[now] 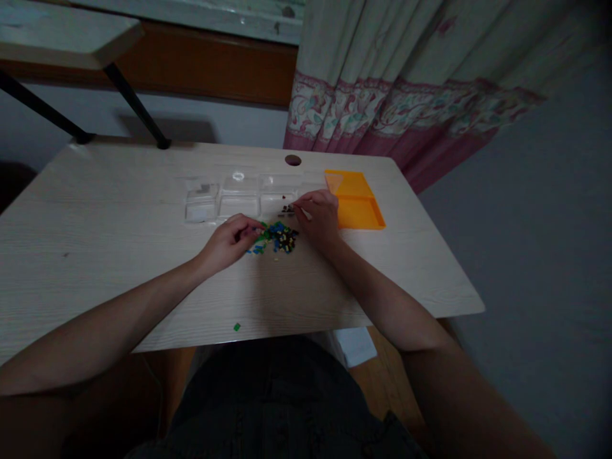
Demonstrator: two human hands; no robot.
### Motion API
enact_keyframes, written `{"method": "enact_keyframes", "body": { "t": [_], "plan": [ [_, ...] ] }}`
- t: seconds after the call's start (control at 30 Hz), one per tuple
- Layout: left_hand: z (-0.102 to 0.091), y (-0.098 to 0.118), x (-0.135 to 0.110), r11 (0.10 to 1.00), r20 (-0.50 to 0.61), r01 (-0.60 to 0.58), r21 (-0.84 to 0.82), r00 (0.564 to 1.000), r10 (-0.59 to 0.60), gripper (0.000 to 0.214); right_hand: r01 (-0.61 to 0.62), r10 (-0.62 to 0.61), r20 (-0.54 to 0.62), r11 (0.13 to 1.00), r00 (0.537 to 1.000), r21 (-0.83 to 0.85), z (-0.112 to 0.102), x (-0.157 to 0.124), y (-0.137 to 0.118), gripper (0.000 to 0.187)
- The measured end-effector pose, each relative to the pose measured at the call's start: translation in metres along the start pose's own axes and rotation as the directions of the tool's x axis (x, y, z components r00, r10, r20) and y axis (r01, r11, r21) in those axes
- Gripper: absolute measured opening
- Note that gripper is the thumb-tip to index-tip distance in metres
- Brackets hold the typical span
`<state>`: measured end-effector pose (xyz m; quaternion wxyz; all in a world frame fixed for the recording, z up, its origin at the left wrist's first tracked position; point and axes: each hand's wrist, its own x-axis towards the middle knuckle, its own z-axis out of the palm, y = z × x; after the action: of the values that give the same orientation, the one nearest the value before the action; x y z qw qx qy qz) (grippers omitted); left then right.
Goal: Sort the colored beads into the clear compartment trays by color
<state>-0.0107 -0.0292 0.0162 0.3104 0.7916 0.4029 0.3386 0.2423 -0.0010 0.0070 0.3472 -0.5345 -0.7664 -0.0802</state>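
A heap of small building bricks (282, 237) in blue, green, black and pale yellow lies on the table. At its left edge is my left hand (230, 242), thumb and index finger nearly together in a pinch; what they grip, if anything, is too small to make out. Farther back, my right hand (319, 213) hovers at the near right corner of a clear plastic box (278, 199). Its fingertips are pressed together beside several small dark bricks (287, 209), and I cannot see what is between them.
More clear open boxes (239, 205) stand in a row to the left, one holding something pale (201, 209). An open orange case (362, 212) lies right of my right hand. One green brick (236, 326) sits near the table's front edge. A black-legged shelf (138, 105) rises at back left.
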Motion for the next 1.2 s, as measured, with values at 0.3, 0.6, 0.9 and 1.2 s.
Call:
{"method": "enact_keyframes", "body": {
  "t": [0.3,0.6,0.9,1.2],
  "plan": [
    [0.0058,0.0097,-0.0052,0.932,0.177,-0.186,0.311,0.975,0.135,0.038,0.032,-0.032,0.0,0.999,1.0,0.023,0.0032,-0.003,-0.0011,0.02],
    [0.0064,0.008,-0.0054,0.931,0.174,-0.182,0.316,0.976,0.132,0.026,0.042,-0.042,0.012,0.998,0.999,0.038,0.0033,-0.0035,-0.0021,0.019],
    [0.007,0.006,-0.0047,0.944,0.159,-0.162,0.288,0.98,0.12,0.021,0.046,-0.047,0.033,0.999,0.998,0.024,0.0036,-0.0037,-0.002,0.019],
    [0.0051,0.0053,-0.0028,0.956,0.127,-0.102,0.273,0.989,0.069,0.016,0.053,-0.054,0.035,0.998,0.998,0.025,0.0035,-0.0034,-0.0023,0.02]
  ]
}}
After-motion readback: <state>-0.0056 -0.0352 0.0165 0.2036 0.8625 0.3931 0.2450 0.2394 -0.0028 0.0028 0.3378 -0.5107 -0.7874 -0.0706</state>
